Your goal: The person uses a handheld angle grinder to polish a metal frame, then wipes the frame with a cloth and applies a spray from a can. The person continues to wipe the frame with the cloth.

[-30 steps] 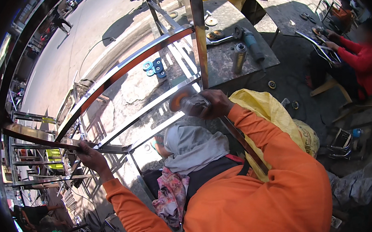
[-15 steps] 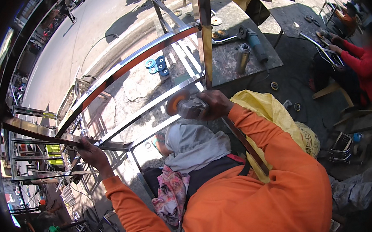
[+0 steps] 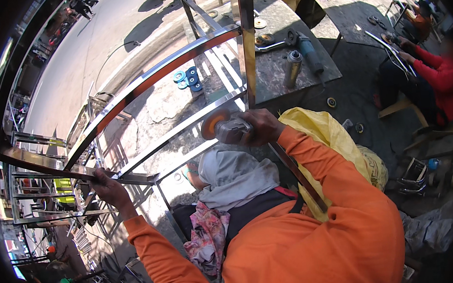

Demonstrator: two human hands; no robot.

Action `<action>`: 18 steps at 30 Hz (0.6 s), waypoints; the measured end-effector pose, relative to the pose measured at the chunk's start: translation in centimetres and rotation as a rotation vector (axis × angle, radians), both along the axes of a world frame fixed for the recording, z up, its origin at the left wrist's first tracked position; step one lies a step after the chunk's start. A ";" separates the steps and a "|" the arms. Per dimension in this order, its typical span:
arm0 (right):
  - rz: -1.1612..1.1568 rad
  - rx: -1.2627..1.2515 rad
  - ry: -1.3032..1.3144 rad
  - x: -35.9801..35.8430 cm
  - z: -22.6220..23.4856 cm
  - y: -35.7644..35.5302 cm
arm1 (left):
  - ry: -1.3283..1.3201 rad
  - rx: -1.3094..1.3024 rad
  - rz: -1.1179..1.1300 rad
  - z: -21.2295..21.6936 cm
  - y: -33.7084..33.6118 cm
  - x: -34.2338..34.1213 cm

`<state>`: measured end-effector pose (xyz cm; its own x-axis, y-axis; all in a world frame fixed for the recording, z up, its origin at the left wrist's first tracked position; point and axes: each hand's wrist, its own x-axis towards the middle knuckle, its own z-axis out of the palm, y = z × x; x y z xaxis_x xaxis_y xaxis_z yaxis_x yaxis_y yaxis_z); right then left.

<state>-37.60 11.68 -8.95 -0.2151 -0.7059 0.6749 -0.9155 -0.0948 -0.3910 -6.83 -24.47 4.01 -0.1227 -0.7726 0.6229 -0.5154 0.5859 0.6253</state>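
At the far left of your view, shiny metal racks (image 3: pixel 44 218) stand in the background, with a yellow-green object (image 3: pixel 64 190) among their bars. To the right of them, your left hand (image 3: pixel 111 190) is clamped on a low bar (image 3: pixel 86 172) of the metal frame (image 3: pixel 248 42) that stands in front of you. The frame's curved rail (image 3: pixel 158 70) rises toward its upright post, and beyond it blue wheels (image 3: pixel 188 80) lie clustered on the sunlit ground. Nearer you, a pink patterned cloth (image 3: pixel 207 232) hangs beside your lap and a pale grey cloth (image 3: pixel 234 170) covers your leg. Just above that sits the angle grinder (image 3: pixel 235 132), its orange-centred disc (image 3: pixel 215 125) turned toward the left, close to the frame's straight rails; you cannot tell whether it touches them. Your right hand (image 3: pixel 262 127) is wrapped tight around the grinder's body, near the upright post. Right of your hand, a yellow sack (image 3: pixel 317 133) stands beside your arm. Behind it, a grey table (image 3: pixel 272 81) carries a silver can (image 3: pixel 292 70) and a teal power tool (image 3: pixel 310 53). At the far right, a person in red (image 3: pixel 442 85) sits holding thin metal pieces.
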 end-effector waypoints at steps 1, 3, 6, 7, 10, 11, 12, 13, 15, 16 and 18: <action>0.005 0.010 0.015 0.1 0.1 -0.2 | 0.034 0.036 -0.030 -0.1 -0.1 0.0; -0.013 -0.007 0.009 0.3 0.2 -0.3 | 0.001 -0.005 -0.020 -0.2 -0.5 0.1; -0.027 -0.029 -0.048 0.2 0.3 0.3 | -0.007 -0.050 -0.047 -0.4 -1.0 0.4; -0.028 -0.030 -0.079 0.1 0.3 0.7 | -0.032 -0.078 -0.021 -0.5 -1.0 0.4; -0.090 -0.055 -0.107 -0.1 0.3 1.8 | -0.035 0.015 -0.027 -0.5 -1.0 0.6; -0.122 -0.043 -0.106 -0.2 0.3 2.1 | -0.014 0.040 -0.060 -0.4 -0.9 0.6; -0.150 -0.059 -0.098 -0.2 0.3 2.4 | -0.005 0.048 -0.070 -0.3 -0.7 0.6; -0.178 -0.065 -0.088 -0.3 0.3 2.7 | -0.032 0.017 -0.056 -0.2 -0.6 0.6; -0.182 -0.062 -0.127 -0.3 0.3 3.1 | 0.001 0.042 -0.051 0.0 -0.2 0.4; -0.188 -0.058 -0.137 -0.4 0.4 3.2 | -0.046 -0.017 -0.017 0.1 0.0 0.3; -0.177 -0.060 -0.136 -0.5 0.3 3.3 | -0.005 0.014 -0.022 0.2 0.3 0.1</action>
